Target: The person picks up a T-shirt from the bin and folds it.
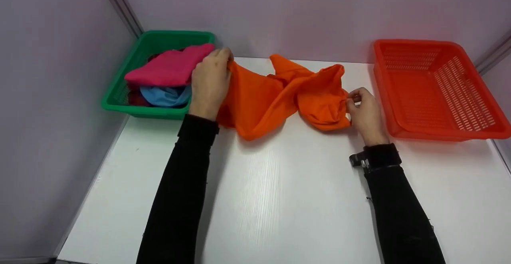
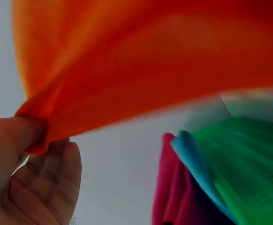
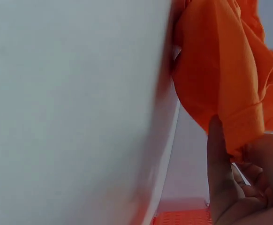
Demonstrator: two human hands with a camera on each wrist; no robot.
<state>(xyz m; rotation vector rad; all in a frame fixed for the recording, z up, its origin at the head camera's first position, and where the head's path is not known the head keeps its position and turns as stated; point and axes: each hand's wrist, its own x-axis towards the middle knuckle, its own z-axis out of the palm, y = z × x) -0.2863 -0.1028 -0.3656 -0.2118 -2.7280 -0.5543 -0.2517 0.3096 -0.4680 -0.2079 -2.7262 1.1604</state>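
An orange cloth garment (image 1: 255, 104) stretches, twisted and crumpled, between both hands over the white table. My left hand (image 1: 211, 80) pinches its left end beside the green basket's right rim; in the left wrist view the thumb and fingers (image 2: 71, 164) grip a corner of the orange fabric (image 2: 127, 70). At the other end my right hand (image 1: 365, 114) pinches the edge close to the red basket. The right wrist view shows the hemmed orange edge (image 3: 242, 122) between the thumb and fingers (image 3: 217, 150). The cloth's middle is bunched, with a corner sticking up at the back.
At the back left stands a green basket (image 1: 119, 106) holding a pink cloth (image 1: 167, 70), a light blue cloth (image 1: 165, 96) and dark red fabric. A red basket (image 1: 431, 108) with slotted walls stands at the right. Pale walls enclose the white table (image 1: 279, 200) behind and at the sides.
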